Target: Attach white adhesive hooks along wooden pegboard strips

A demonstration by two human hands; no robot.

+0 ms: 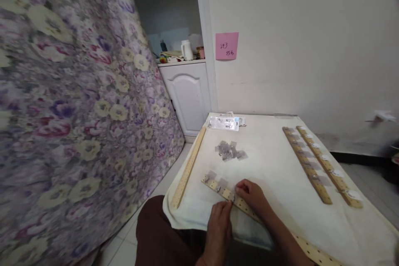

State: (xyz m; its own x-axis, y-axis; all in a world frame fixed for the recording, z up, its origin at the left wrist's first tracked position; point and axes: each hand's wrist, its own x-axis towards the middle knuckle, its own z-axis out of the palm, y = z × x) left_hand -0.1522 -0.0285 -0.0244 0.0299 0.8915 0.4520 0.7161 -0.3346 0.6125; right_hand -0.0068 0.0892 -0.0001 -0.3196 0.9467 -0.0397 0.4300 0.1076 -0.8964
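Observation:
A long wooden strip with rows of holes (pixel 212 184) runs slantwise across the near part of the table, under my hands. Small metal pieces with clear plastic squares (pixel 223 182) sit along its far left end. My left hand (pixel 220 221) is closed, with its fingertips at a small metal piece (pixel 232 198) on the strip's near edge. Just to the right, my right hand (pixel 251 193) has thumb and forefinger pinched together above the strip; what lies between them is too small to make out. Farther back lies a pile of small clear bags with metal pieces (pixel 229 150).
The cloth-covered table (pixel 264 141) also bears a bare holed strip (pixel 188 170) on the left. Two strips with fitted pieces, one darker (pixel 307 164) and one lighter (pixel 330 168), lie right. Clear packaging (pixel 222 123) lies at the back. A floral curtain (pixel 77 112) hangs left.

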